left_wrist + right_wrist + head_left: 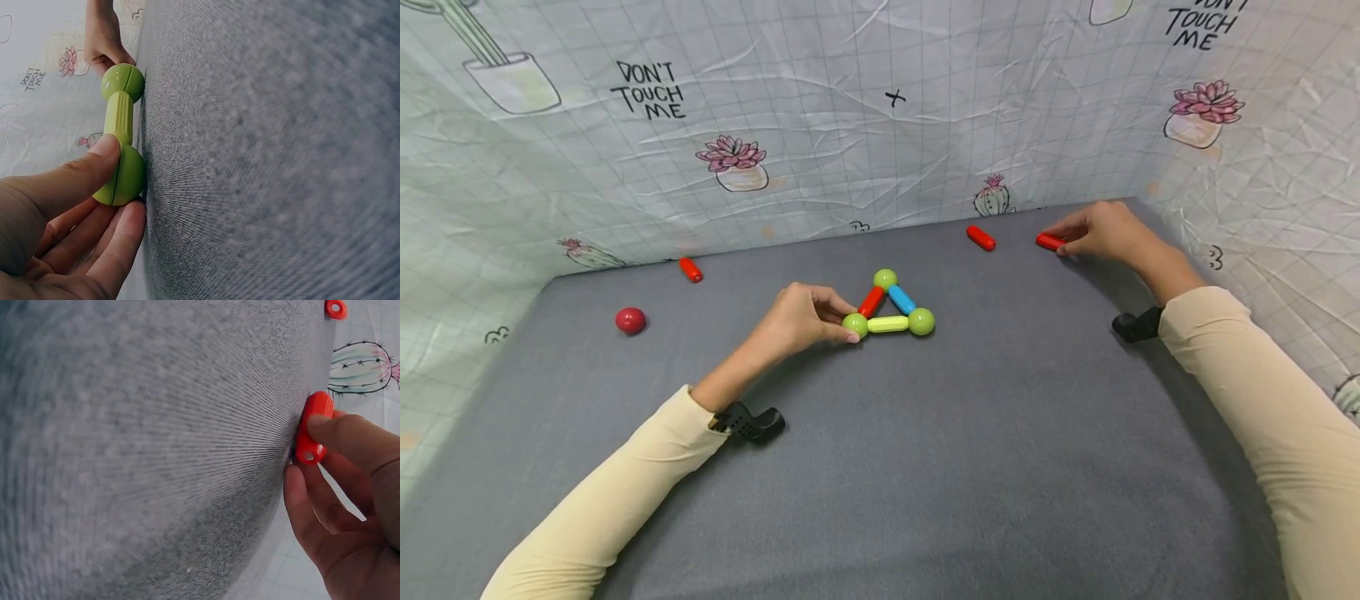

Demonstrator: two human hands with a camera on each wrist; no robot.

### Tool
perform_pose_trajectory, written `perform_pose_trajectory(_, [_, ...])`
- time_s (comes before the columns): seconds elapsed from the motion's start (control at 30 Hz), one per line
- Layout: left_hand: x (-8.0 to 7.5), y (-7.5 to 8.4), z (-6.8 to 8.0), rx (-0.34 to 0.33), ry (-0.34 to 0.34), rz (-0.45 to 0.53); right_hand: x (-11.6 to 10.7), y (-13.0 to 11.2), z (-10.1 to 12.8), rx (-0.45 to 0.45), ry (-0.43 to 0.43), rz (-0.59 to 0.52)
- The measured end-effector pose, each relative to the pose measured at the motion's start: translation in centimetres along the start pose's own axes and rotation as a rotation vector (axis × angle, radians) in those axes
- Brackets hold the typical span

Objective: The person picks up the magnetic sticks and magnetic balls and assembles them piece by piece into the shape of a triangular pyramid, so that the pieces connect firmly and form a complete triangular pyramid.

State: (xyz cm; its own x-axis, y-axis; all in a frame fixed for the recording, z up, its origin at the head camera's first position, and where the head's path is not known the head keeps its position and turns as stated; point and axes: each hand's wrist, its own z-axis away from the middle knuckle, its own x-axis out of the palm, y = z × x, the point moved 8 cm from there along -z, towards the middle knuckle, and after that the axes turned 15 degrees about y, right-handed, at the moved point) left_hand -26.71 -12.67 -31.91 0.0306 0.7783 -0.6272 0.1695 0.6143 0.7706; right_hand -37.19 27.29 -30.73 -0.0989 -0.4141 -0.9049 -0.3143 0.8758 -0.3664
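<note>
A triangle of three green balls and three rods lies flat on the grey cloth. Its rods are red (pixel 872 302), blue (pixel 902 300) and yellow-green (pixel 888 324). My left hand (pixel 805 317) pinches the triangle's near left green ball (pixel 125 178) between thumb and fingers. At the far right, my right hand (pixel 1105 232) pinches a short red rod (pixel 316 428) with thumb and fingers, at the cloth's surface. A second red rod (pixel 981 237) lies just left of that hand, apart from it.
Toward the left lie a red ball (pixel 630 320) and another red rod (pixel 691 270). A printed white curtain (pixel 820 108) rises along the back and sides of the grey cloth (pixel 880 467).
</note>
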Motion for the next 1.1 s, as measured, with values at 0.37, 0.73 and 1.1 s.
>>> perform_pose_trajectory(0.37, [0.1, -0.2, 0.0, -0.006, -0.004, 0.009, -0.1, 0.1, 0.5, 0.029, 0.062, -0.032])
perform_pose_trajectory(0.73, [0.0, -0.3, -0.1, -0.007, 0.004, -0.002, 0.0, -0.5, 0.7, 0.020, 0.071, -0.089])
perform_pose_trajectory(1.1, [0.1, -0.5, -0.1, -0.007, 0.006, 0.004, 0.0, -1.6, 1.1, -0.066, 0.079, -0.098])
